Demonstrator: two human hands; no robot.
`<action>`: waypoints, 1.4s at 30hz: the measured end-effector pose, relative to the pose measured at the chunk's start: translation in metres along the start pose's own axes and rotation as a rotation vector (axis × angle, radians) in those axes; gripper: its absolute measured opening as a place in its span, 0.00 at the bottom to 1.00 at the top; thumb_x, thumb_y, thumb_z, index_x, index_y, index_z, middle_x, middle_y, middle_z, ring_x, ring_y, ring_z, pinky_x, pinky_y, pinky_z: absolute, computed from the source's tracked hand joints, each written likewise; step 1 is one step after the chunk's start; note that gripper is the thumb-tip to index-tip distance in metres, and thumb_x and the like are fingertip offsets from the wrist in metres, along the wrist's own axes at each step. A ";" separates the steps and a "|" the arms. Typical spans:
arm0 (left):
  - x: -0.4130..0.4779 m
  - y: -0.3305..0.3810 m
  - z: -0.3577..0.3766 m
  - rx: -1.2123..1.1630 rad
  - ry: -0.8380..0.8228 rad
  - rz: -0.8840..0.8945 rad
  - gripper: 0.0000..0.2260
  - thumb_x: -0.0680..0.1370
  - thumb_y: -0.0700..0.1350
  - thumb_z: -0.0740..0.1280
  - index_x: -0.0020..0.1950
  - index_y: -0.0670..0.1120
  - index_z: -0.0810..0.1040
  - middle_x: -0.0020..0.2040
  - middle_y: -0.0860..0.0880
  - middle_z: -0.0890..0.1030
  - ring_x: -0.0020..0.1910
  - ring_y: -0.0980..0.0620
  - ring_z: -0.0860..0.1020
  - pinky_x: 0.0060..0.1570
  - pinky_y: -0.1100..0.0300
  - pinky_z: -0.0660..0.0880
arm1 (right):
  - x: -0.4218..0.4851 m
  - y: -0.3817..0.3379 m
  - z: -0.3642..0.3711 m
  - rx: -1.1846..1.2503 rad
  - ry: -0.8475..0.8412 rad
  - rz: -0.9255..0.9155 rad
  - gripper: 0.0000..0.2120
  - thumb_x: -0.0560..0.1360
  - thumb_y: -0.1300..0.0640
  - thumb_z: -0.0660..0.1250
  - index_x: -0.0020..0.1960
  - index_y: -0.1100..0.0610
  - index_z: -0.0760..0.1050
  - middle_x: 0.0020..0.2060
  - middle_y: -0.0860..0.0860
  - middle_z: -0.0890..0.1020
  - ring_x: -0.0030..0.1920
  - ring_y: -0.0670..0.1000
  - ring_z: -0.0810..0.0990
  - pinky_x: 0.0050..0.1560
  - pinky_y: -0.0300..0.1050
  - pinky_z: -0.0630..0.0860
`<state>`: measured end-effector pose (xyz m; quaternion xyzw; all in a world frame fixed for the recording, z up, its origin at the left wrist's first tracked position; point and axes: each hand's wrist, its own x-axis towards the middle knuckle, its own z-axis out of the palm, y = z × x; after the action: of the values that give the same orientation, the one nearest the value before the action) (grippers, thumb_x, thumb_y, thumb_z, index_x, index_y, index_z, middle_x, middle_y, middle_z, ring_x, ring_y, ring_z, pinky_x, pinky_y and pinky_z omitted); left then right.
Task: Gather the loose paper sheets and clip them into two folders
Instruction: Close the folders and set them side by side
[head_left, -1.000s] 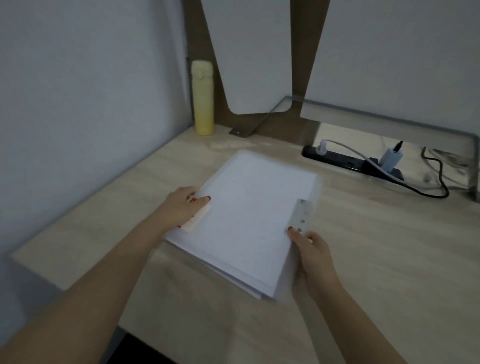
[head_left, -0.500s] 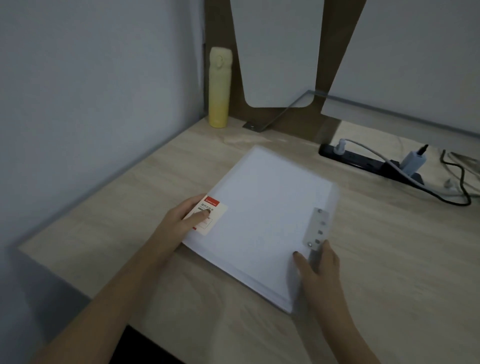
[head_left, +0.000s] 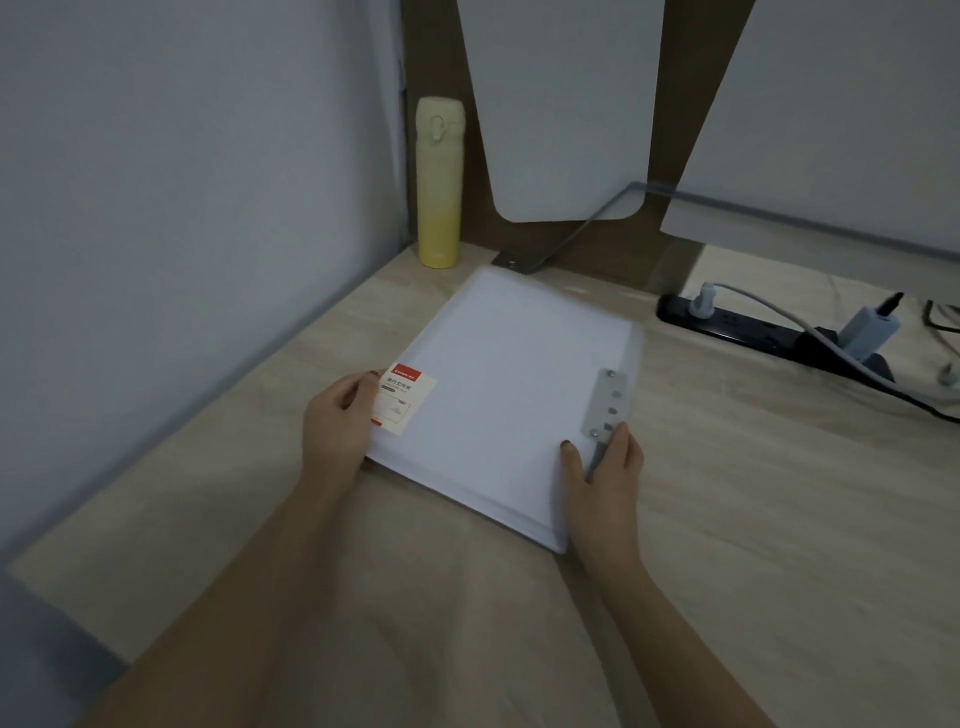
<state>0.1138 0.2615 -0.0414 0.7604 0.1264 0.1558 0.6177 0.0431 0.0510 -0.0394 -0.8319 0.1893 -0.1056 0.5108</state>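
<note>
At the middle of the wooden desk (head_left: 779, 519), the translucent white folder (head_left: 509, 364) lies flat and closed, turned at an angle so one corner points away toward the far wall. And both hands are on it! The left hand (head_left: 337, 421) has the folder's left edge, fingers curled round that edge just beside the red-and-white label sticker (head_left: 404, 397), which sits on the cover at the left corner. Over on the other side, the right hand (head_left: 605, 478) holds the near right corner: thumb laid on top of the cover, fingers lying along the spine edge, a fingertip touching the near end of the metal clip plate (head_left: 605, 402). So the folder sits squarely between the two hands, held at left and right and resting on the desk. Along its near edge, layered white edges show in a stack; whether those are loose sheets or a second cover, I cannot tell.

Behind the folder, a yellow flask (head_left: 439, 182) stands upright in the far left corner against the wall. Off to the far right, well apart from the hands, a black power strip (head_left: 753, 335) lies on the desk with a white charger (head_left: 870, 327) plugged in and cables trailing away to the right.
</note>
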 end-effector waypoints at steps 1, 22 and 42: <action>0.006 0.001 0.003 -0.030 0.046 -0.009 0.09 0.78 0.40 0.60 0.47 0.46 0.81 0.44 0.51 0.81 0.37 0.70 0.78 0.36 0.79 0.70 | 0.005 -0.001 0.004 -0.008 0.004 -0.010 0.33 0.79 0.53 0.59 0.76 0.62 0.46 0.74 0.56 0.52 0.73 0.54 0.57 0.74 0.52 0.56; 0.081 0.004 0.036 -0.127 0.225 -0.047 0.13 0.78 0.41 0.58 0.44 0.46 0.82 0.38 0.51 0.81 0.28 0.66 0.77 0.30 0.76 0.70 | 0.070 -0.010 0.042 -0.176 0.090 -0.110 0.32 0.79 0.50 0.57 0.76 0.62 0.48 0.75 0.57 0.56 0.73 0.55 0.62 0.71 0.52 0.64; 0.081 -0.005 0.035 -0.002 0.212 -0.050 0.11 0.77 0.41 0.57 0.36 0.41 0.72 0.32 0.54 0.75 0.29 0.63 0.72 0.27 0.72 0.64 | 0.068 -0.009 0.044 -0.061 0.092 -0.071 0.29 0.80 0.54 0.54 0.76 0.61 0.47 0.76 0.54 0.54 0.75 0.51 0.57 0.74 0.44 0.56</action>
<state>0.2023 0.2622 -0.0460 0.7357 0.2096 0.2201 0.6053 0.1225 0.0613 -0.0529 -0.8477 0.1861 -0.1556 0.4718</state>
